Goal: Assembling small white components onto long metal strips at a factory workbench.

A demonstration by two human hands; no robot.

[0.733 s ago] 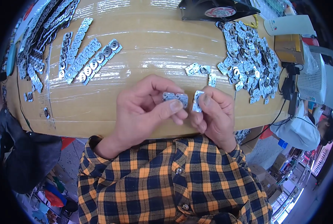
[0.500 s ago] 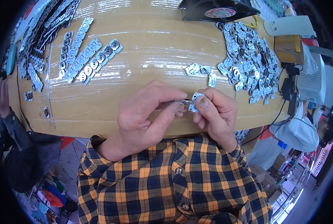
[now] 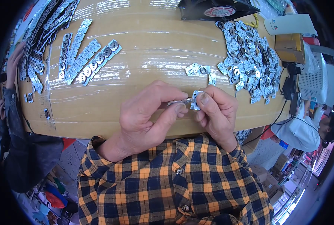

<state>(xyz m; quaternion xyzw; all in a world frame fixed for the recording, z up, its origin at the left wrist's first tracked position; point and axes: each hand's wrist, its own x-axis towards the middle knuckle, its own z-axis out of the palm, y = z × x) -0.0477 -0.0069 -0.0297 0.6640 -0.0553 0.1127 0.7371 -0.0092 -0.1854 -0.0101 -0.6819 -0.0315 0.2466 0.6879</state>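
My left hand is closed, thumb against fingers, on a thin circuit board strip seen nearly edge-on. Between the thumb and fingers of my right hand is a small pale circuit board, tilted up. The two pieces meet between my fingertips; I cannot tell whether they are joined. Just beyond my right hand lie loose circuit boards on the film-covered cardboard tabletop. Farther right spreads a large heap of small boards. On the left rest several longer board strips with round dark parts.
A black fan stands at the back. To the right are a white cup-like container, a cardboard box, black cables and a white basket. A co-worker's hand is beside stacked strips at far left.
The small board between my right fingers has turned slightly more upright; both hands keep nearly the same place. At far left, the co-worker's hand has moved away from the near edge toward the stacked strips.
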